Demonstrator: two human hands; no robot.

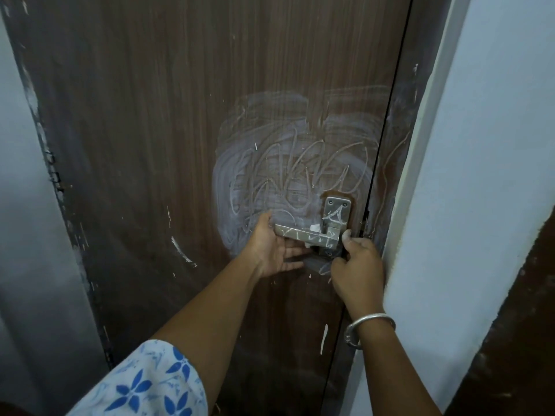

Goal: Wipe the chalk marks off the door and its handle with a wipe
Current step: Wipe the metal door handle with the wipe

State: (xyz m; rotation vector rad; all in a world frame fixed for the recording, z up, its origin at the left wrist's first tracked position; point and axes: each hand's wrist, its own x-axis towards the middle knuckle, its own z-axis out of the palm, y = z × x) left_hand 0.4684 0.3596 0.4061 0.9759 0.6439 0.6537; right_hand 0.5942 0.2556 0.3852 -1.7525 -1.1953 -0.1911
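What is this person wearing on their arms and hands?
The left hand and right hand are bare, without gloves. A white sleeve with blue flower print covers the upper left arm; a silver metal bangle circles the right wrist.

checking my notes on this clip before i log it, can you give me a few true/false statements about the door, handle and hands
1. The handle carries chalk marks. True.
2. The bangle is on the left wrist. False: it is on the right wrist.
3. The chalk smear on the door lies mostly above and left of the handle. True.
4. The left hand lies flat on the top of the smear. False: it is at the handle's free end, fingers straight beneath it.
5. The right hand is flat and open. False: its fingers are curled, beside the handle's base.
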